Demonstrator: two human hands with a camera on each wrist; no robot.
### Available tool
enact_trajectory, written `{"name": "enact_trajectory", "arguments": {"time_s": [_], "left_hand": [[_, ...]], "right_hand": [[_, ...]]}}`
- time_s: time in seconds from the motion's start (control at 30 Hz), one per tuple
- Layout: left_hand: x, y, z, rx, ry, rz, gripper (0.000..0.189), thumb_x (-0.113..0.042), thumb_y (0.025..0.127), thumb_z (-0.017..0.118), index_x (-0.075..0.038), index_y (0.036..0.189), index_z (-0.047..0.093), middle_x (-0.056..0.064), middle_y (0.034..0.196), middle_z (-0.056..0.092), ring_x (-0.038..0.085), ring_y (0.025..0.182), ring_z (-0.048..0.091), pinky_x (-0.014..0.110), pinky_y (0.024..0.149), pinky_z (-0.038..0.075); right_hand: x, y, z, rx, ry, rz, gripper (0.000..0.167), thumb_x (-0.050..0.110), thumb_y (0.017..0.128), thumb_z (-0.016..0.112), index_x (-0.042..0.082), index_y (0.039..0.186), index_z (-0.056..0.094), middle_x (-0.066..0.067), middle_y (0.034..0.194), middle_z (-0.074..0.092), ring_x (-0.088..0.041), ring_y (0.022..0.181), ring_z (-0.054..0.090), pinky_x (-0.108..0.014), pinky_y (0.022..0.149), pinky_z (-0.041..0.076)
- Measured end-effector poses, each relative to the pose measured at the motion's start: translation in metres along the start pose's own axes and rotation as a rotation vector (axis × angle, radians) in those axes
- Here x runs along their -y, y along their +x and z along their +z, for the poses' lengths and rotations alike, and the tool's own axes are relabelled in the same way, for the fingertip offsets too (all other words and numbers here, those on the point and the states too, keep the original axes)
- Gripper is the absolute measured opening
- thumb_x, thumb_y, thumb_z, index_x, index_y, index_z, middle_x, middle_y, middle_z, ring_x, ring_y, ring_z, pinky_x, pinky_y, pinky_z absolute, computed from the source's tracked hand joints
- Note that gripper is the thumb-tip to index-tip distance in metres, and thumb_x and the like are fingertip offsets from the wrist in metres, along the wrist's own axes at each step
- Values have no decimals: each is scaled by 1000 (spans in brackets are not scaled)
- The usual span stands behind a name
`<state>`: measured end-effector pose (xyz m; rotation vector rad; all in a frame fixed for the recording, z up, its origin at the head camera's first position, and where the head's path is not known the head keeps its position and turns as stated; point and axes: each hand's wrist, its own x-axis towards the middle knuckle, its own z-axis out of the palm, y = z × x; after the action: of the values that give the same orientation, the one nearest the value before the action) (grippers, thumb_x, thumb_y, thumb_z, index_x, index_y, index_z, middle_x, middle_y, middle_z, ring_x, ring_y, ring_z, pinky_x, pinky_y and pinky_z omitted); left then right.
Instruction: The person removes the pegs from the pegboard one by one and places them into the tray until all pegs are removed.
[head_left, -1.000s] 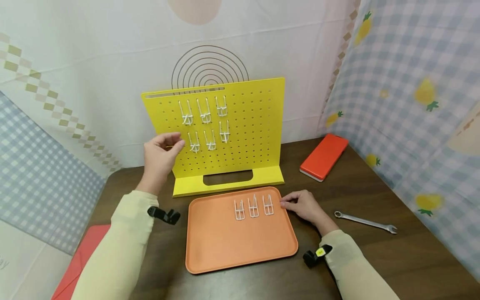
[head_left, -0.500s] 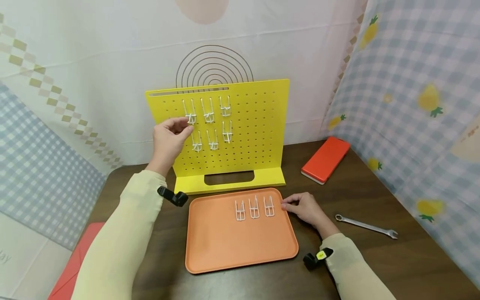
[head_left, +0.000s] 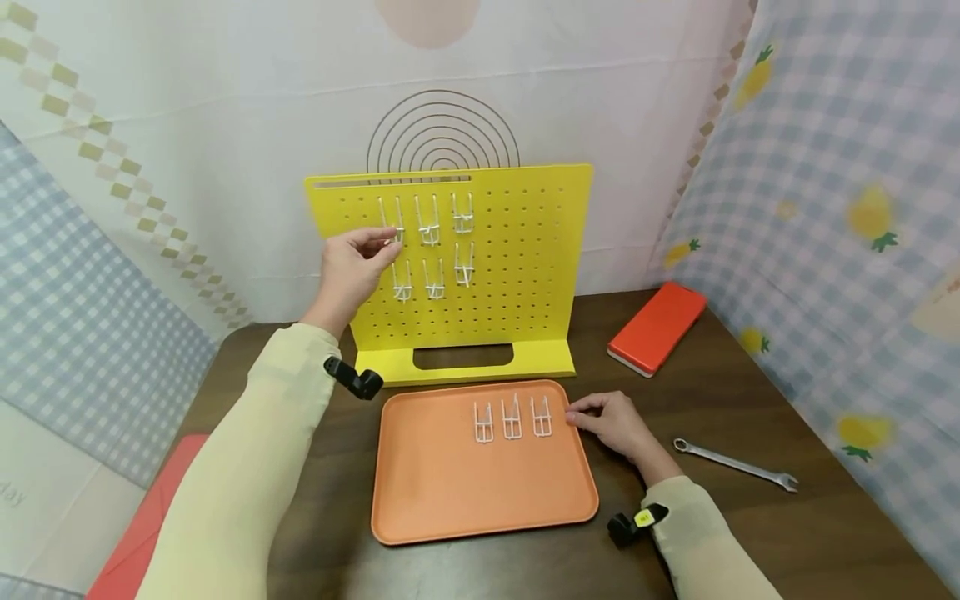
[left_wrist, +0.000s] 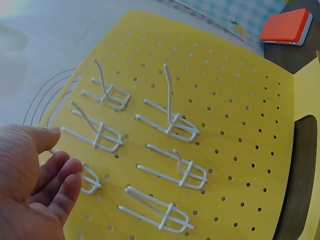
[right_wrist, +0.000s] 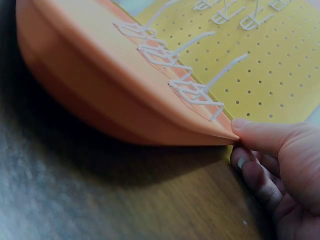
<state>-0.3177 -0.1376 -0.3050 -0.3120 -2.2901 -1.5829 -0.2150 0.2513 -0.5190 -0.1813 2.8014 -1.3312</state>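
Note:
A yellow pegboard stands upright with several white wire hooks hung on it in two rows. My left hand is at the upper-left pegboard hook, pinching its prong between thumb and fingers. In the left wrist view the fingers hide most of that hook; its looped end shows beside them. In front of the board lies an orange tray with three more white hooks near its far right side. My right hand pinches the tray's right rim, thumb on top and fingers beneath, as the right wrist view shows.
To the right of the board lies a red box-like case. A combination wrench rests on the dark wooden table beyond my right wrist. A red flat object sits at the left, partly under my left arm. Patterned cloth hangs behind and at the sides.
My left hand has moved up and right from beside the lower-left hooks to the upper-left hook and now pinches it. My right hand has stayed on the tray rim.

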Motion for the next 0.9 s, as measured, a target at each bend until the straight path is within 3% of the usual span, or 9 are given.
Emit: {"name": "enact_trajectory", "arguments": {"time_s": [0.17,0.43,0.9], "left_hand": [[1,2,1,33,-59,-46,33,-24,90,69,-5,117,70,8,103,68,15,89,63,26,77,53],[1,2,2,-9,-131,-87,34,-23,87,72,-4,116,70,5,112,68,14,91,61,20,74,51],[5,-1,0,-56,-177,-34,32,-18,87,73,-2,113,71,12,115,68,15,89,64,19,71,52]], "right_hand": [[-2,-1,2,1,11,14,20,36,81,77,20,93,78,2,92,72,-16,90,62,-37,78,50],[-2,0,1,3,34,9,17,32,82,77,18,92,78,2,91,71,-17,89,62,-35,76,50],[-3,3,1,9,43,-12,16,29,82,78,17,92,78,1,91,72,-18,90,63,-35,77,50]]}}
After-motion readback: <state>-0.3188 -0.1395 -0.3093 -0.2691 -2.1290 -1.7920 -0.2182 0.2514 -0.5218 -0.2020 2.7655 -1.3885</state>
